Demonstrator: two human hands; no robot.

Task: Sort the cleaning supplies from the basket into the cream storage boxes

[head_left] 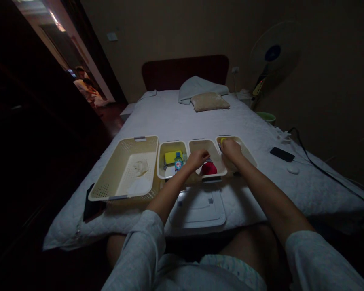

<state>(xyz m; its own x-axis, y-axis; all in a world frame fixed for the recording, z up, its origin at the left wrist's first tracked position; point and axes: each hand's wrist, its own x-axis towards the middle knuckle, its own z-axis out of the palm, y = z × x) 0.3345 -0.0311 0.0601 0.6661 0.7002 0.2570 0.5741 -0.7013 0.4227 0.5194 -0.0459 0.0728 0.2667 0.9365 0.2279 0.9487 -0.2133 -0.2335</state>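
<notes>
Several cream plastic baskets stand in a row on the bed. My left hand (197, 159) is over the third basket (197, 142), its fingers drawn together; whatever they pinch is too small to make out. Below it, a red item (209, 168) lies in that basket. At the far-left part of the rightmost basket (248, 155), my right hand (231, 150) is closed on a small yellow thing (223, 140), mostly hidden by the fingers. The second basket (159, 165) contains a blue-green bottle (178, 162) with a label and a yellow box-like item (172, 157).
A large perforated basket (109, 169) at the left holds a crumpled pale wrapper (141, 167). A white lid (200, 210) lies in front. Rightward are a phone (282, 154), a white oval object (293, 170) and cables. A pillow (210, 101) and a fan (272, 53) are farther back.
</notes>
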